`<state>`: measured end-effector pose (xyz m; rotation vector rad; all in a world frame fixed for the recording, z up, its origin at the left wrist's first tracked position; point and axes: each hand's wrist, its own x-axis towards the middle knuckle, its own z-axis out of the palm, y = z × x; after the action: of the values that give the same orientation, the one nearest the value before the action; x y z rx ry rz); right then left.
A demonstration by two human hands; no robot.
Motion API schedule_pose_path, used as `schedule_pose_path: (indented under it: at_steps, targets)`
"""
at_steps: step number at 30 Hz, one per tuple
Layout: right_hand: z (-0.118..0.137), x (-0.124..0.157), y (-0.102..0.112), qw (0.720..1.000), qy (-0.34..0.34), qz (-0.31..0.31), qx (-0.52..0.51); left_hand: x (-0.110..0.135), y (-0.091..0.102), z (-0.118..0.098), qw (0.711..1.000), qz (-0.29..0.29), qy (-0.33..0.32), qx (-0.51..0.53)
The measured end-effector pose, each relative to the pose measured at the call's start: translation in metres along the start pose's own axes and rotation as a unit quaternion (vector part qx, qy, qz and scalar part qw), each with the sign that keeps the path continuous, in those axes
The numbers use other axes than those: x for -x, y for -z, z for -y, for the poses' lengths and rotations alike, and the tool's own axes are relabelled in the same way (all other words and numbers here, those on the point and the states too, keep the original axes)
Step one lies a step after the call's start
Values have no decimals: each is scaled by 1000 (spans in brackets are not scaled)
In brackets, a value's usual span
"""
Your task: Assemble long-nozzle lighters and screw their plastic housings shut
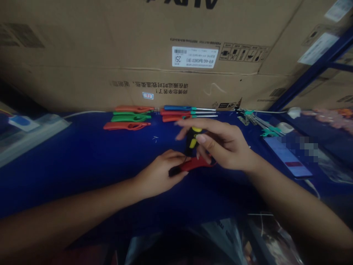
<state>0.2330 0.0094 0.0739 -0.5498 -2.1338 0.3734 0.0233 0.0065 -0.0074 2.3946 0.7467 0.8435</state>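
Observation:
My left hand [164, 173] is closed around the dark end of a red lighter body [194, 163], low over the blue table [110, 176]. My right hand [220, 143] grips a small black and yellow hand tool that looks like cutting pliers [193, 141]. The tool points down, and its tip is by the red body, close to my left fingertips; whether it touches is unclear. Behind my hands lie orange and green lighter bodies [131, 117] at the left. Blue and red lighters with metal tubes [190, 109] lie to the right of these.
A large cardboard box [154, 48] stands along the back edge. At the right are metal rods with teal parts [253, 119] and a phone [288, 156] with a white cable. A clear plastic bag [41, 134] lies at the left. Small white bits [156, 138] lie mid-table.

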Motion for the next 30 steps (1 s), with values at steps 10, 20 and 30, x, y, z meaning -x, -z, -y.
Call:
schedule_pose_path:
  at_steps: [10,20,30]
  targets:
    - [-1,-1,2,999,21,26,35,0,-1,1,1000,4,1,-5]
    - [-3,0,10,996,56,53,34,0,0,-1,1000,4,1,-6]
    - [4,-1,11,995,62,41,62,0,0,0,1000,7,-1,-14]
